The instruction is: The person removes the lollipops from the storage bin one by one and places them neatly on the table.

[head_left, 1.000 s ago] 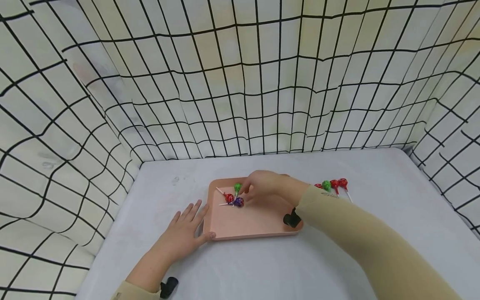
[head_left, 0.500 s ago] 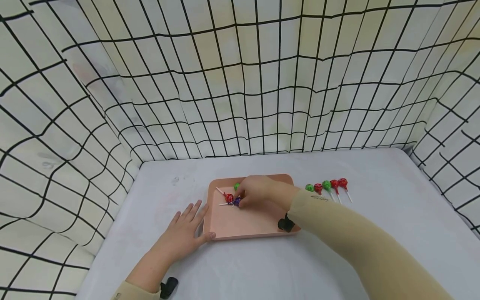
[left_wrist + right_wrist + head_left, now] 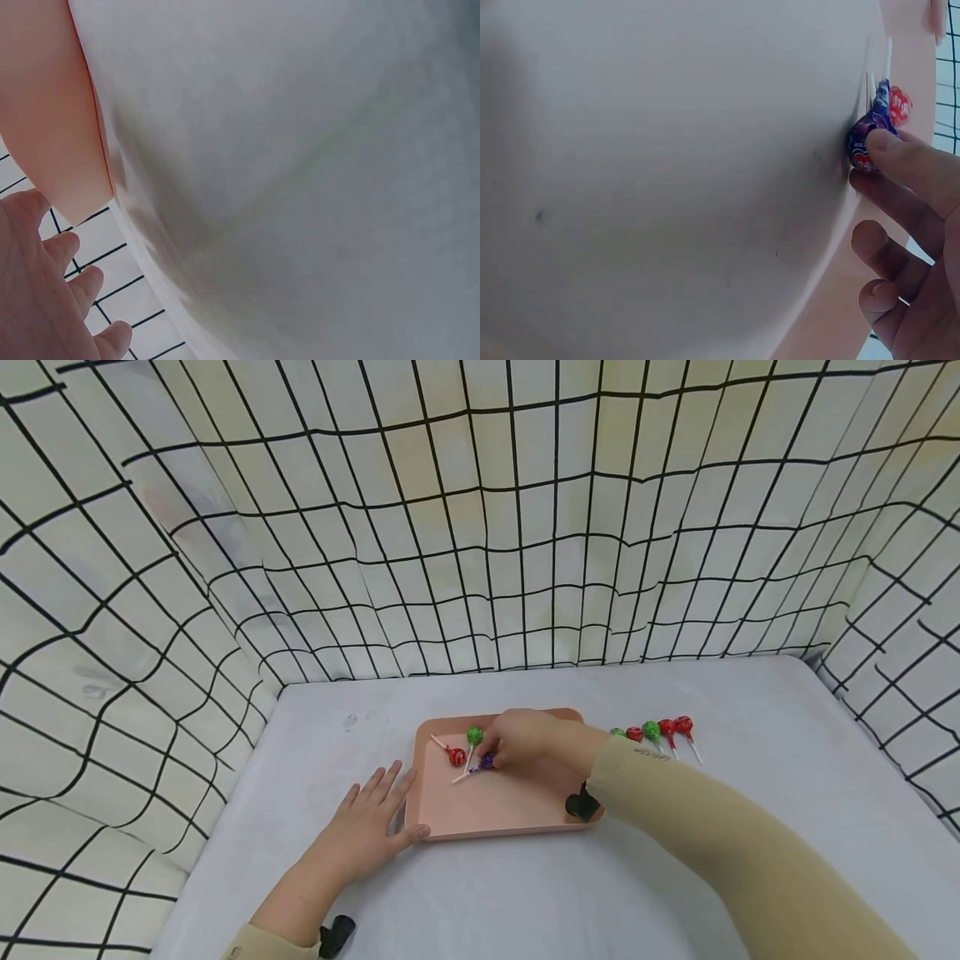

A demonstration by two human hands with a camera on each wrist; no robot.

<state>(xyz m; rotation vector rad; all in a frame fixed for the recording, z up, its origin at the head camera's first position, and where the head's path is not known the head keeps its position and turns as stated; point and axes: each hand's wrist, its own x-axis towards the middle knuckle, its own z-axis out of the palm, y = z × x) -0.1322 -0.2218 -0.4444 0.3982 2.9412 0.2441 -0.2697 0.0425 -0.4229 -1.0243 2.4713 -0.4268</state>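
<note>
My right hand [image 3: 521,735] is over the pink tray [image 3: 495,814], pinching a purple-wrapped lollipop [image 3: 871,127] by its round head between thumb and forefinger. Its white stick points left in the head view. Just left of it in the tray lie a red lollipop [image 3: 457,757] and a green lollipop [image 3: 475,736]. My left hand [image 3: 367,835] lies flat with fingers spread at the tray's left edge, the thumb at the near left corner. In the left wrist view the fingers [image 3: 86,289] extend beside the tray's side.
To the right of the tray, several red and green lollipops [image 3: 651,729] lie in a row on the white table [image 3: 750,760], partly hidden by my right sleeve. A white wall with a black grid [image 3: 525,543] rises behind and at both sides.
My right hand first reached in toward the lollipops, then took hold of the purple one and drew it slightly right, turning its stick. The left hand stays in place.
</note>
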